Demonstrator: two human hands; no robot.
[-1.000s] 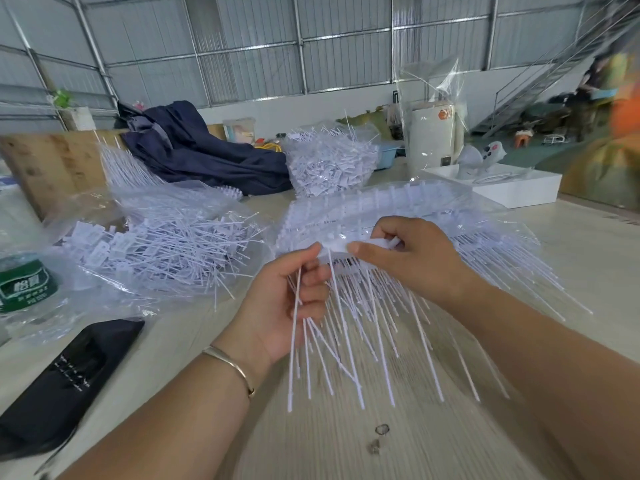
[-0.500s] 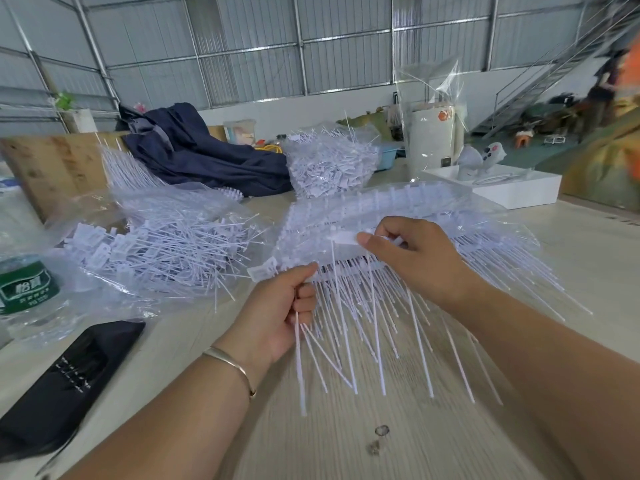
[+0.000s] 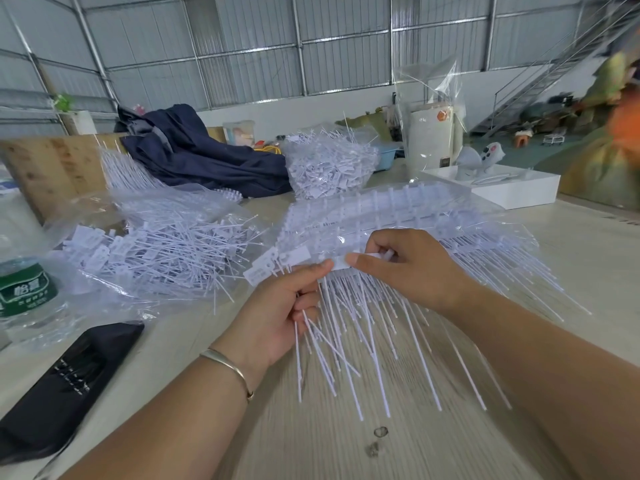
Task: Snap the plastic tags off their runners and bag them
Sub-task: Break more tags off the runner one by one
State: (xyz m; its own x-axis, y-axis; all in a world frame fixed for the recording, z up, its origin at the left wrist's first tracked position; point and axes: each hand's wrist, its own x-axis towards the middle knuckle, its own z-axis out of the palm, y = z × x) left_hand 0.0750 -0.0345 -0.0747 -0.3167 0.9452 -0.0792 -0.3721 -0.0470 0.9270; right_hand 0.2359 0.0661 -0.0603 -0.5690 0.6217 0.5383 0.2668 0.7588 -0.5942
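Legible writing is confined to the green label of the water bottle (image 3: 26, 292) at the left table edge, which carries white Chinese characters; smaller print beneath is too blurred to read. The white cylinder (image 3: 431, 136) at the rear bears an orange mark, not readable. The left hand (image 3: 277, 306) has its fingers curled around a bunch of loose white tags (image 3: 277, 263), their flat heads fanning out above the thumb and their thin tails hanging below the palm. The right hand (image 3: 412, 266) pinches a tag head between thumb and forefinger at the near edge of the runner sheets (image 3: 398, 216), which lie in clear plastic at table centre with tails splayed toward the viewer. A clear bag (image 3: 166, 247) of loose tags lies to the left, touching the bottle; a second filled bag (image 3: 329, 168) stands behind, beside a dark blue garment (image 3: 207, 157). A black pouch (image 3: 65, 379) occupies the near-left corner. Bare wood-grain table (image 3: 346, 445) shows between the forearms; a white tray (image 3: 512, 188) sits at the far right.
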